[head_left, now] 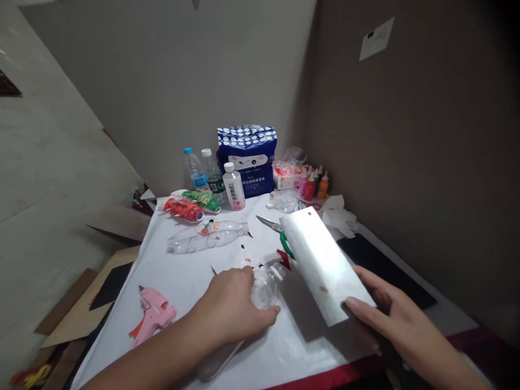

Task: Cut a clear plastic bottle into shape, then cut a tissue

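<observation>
Over the near worktop [296,357], the left grip [233,306] holds a bottle [263,291] (thin plastic, best held lightly); the right grip [402,322] pinches a box [323,260].

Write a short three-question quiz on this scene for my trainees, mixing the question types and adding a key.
1. Multiple choice: what does the right hand hold?
A) a paint bottle
B) a pale rectangular panel
C) a roll of tape

2. True or false: the pink glue gun lies to the left of the green-handled scissors.

3. Fill in the blank: the left hand grips a clear plastic ____ near the front of the table.

Key: 1. B; 2. True; 3. bottle
</observation>
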Demonstrator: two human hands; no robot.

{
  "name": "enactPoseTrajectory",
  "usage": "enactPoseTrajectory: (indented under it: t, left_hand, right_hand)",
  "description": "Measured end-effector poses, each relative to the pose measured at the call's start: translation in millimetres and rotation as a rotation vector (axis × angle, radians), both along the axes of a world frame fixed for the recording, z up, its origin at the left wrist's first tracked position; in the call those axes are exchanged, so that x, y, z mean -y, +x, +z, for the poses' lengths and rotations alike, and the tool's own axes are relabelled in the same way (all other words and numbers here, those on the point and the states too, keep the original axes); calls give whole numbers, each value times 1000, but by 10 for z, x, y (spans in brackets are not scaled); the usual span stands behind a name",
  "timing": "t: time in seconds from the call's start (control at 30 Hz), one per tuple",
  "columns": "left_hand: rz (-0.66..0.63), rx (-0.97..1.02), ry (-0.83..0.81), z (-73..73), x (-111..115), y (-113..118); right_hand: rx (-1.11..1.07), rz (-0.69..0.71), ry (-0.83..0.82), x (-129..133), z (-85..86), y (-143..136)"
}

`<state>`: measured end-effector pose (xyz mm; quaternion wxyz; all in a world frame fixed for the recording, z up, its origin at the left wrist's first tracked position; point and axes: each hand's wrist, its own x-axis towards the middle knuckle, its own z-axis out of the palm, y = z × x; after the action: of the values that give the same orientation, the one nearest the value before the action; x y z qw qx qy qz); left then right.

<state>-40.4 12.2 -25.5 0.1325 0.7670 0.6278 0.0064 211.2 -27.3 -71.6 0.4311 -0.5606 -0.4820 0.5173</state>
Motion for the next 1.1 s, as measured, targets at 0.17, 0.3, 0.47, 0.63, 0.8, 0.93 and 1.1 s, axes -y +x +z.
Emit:
enactPoseTrajectory:
  t: [0.17,0.3,0.47,0.63,0.8,0.93,1.1]
  left_hand:
    - [-14,45,13,-57,25,27]
    - [2,55,33,-84,20,50]
    - [32,8,-42,-90,-44,63]
    - [49,-55,-92,-99,-110,60]
    - [53,-67,-86,-98,-106,62]
    - [19,-83,-97,-67,-93,77]
    - [-31,-99,-95,-53,-101,96]
  right_hand:
    - [126,112,172,72,-80,-93]
    - [350,239,334,101,5,-102]
    - [548,288,491,72,60,-103]
    - [609,337,546,35,55,-96]
    - [603,397,538,-6,119,-116]
    - [603,403,545,2,181,-135]
    - [598,440,518,28,238,-149]
